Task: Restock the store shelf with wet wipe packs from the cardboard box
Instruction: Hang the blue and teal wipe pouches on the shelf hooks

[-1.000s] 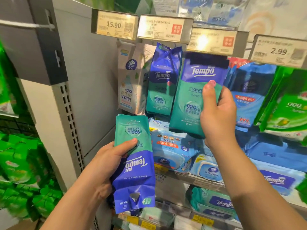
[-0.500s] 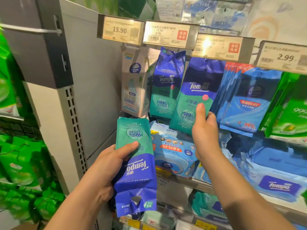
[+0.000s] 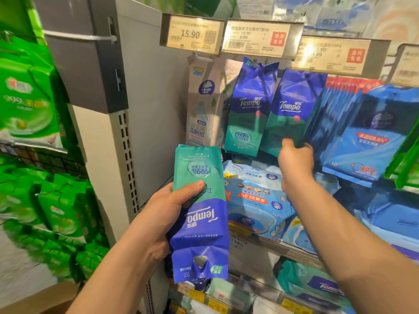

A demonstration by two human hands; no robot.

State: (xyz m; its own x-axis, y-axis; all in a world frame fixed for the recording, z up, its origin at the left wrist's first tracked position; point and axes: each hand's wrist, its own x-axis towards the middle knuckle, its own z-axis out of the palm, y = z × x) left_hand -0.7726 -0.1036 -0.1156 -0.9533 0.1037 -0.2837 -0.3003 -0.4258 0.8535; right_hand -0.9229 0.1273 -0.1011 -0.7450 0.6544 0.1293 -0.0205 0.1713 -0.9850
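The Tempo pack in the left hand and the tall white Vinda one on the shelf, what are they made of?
Tempo pack: looks like soft glossy plastic film; it creases and dents at the hanging hole. Vinda pack: matte, with a stiff folded top, so probably cardboard, though that's uncertain.

the left hand [image 3: 158, 214] is low, its forearm rising from the bottom edge; its fingers are curled and its thumb is pressed flat in front. the right hand [image 3: 294, 156] is stretched up and forward, arm nearly straight, fingers curled.
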